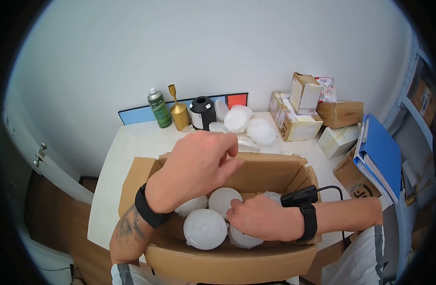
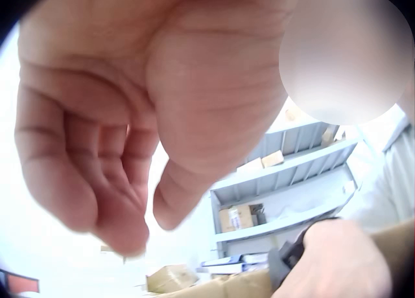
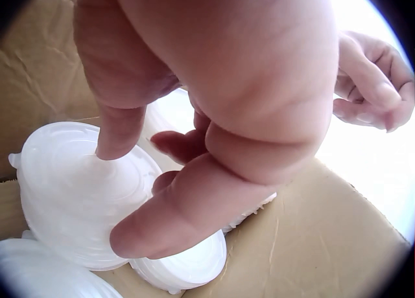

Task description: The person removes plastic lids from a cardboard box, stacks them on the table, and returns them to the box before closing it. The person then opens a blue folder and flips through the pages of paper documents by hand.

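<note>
An open cardboard box (image 1: 229, 263) holds several stacks of round, white plastic lids (image 1: 205, 229). My right hand (image 1: 268, 218) reaches down into it from the right. In the right wrist view, one fingertip rests on top of a stack of lids (image 3: 61, 181), while another finger (image 3: 175, 214) lies along its side; the remaining fingers are bent beneath the palm. Above the box's left part hovers my left hand (image 1: 194, 159), its fingers loosely bent and holding nothing. That same left hand (image 3: 373, 84) shows beyond the cardboard wall in the right wrist view.
Behind the box on the white table (image 1: 108, 190) stand a green spray can (image 1: 160, 108), a gold candlestick (image 1: 180, 114), a black cylinder (image 1: 202, 114) and more white lids (image 1: 261, 131). Small cartons (image 1: 298, 118) and a blue binder (image 1: 379, 152) are piled at the right.
</note>
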A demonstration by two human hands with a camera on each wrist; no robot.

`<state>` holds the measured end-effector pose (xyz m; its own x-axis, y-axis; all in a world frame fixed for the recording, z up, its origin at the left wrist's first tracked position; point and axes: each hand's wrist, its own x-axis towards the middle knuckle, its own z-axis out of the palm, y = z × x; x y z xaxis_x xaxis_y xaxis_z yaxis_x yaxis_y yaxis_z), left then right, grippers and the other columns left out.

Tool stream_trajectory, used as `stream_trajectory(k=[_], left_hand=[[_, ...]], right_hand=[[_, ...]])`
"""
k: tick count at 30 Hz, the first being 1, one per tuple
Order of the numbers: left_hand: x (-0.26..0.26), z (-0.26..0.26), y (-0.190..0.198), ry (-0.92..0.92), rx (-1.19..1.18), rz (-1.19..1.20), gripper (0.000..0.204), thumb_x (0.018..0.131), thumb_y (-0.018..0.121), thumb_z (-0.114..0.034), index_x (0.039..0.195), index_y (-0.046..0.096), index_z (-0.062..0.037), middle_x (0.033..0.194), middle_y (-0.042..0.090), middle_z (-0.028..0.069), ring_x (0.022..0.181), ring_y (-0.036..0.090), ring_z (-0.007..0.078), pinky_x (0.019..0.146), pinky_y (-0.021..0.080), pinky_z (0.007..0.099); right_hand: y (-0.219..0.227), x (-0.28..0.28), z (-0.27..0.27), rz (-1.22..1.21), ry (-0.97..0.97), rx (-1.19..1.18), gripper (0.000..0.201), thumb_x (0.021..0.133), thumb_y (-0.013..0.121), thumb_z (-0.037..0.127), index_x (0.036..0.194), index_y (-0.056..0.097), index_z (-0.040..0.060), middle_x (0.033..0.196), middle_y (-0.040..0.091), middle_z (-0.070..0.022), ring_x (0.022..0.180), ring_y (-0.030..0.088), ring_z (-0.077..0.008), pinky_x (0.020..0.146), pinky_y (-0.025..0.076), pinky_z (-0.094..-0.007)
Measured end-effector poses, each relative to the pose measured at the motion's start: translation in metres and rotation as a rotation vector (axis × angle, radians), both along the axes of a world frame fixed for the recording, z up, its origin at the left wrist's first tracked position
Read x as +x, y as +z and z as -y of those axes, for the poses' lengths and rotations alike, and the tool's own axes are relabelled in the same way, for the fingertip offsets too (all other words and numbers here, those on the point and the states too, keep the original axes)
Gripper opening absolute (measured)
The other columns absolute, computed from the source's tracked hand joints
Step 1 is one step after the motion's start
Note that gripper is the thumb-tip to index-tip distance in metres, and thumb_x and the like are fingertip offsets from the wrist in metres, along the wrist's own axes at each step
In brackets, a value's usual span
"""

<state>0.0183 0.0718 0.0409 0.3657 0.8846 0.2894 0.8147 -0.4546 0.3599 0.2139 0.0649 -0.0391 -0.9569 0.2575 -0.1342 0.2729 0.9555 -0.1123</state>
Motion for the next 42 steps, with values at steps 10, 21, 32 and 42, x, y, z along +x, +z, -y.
stream_trajectory(k=[10,21,32,42], left_hand=[[0.002,0.002,-0.026,-0.253,-0.535,-0.757,0.038,0.077,0.087,-0.037,0.098,0.074,-0.0081,0.089,0.076,0.0125,0.089,0.074,0.0360,0.077,0.059,0.0452],[0.008,0.005,-0.025,-0.301,-0.627,-0.740,0.037,0.076,0.087,-0.036,0.102,0.079,-0.0129,0.092,0.078,0.0098,0.090,0.075,0.0350,0.078,0.059,0.0449],[-0.005,0.007,-0.033,-0.354,-0.477,-0.568,0.031,0.068,0.083,-0.021,0.092,0.075,-0.0025,0.079,0.073,0.0165,0.079,0.073,0.0389,0.068,0.059,0.0459],[0.006,0.013,-0.032,-0.415,-0.528,-0.611,0.021,0.065,0.078,-0.016,0.078,0.072,-0.0012,0.074,0.071,0.0170,0.072,0.071,0.0385,0.063,0.057,0.0447]], right_hand=[[0.000,0.001,0.001,0.015,-0.048,0.037,0.041,0.073,0.082,0.006,0.105,0.059,-0.0041,0.103,0.064,-0.0245,0.089,0.071,-0.0365,0.067,0.059,-0.0432],[0.022,0.010,-0.004,0.078,0.065,-0.063,0.032,0.078,0.084,0.021,0.089,0.064,-0.0009,0.083,0.069,-0.0171,0.074,0.071,-0.0380,0.061,0.057,-0.0454],[0.103,0.029,-0.026,-0.388,-0.320,0.227,0.034,0.091,0.075,0.018,0.106,0.049,0.0034,0.085,0.066,-0.0146,0.073,0.066,-0.0392,0.058,0.049,-0.0478],[0.038,0.003,-0.001,0.047,-0.315,0.140,0.036,0.083,0.081,0.030,0.097,0.066,0.0005,0.085,0.069,-0.0123,0.074,0.067,-0.0337,0.061,0.053,-0.0458]])
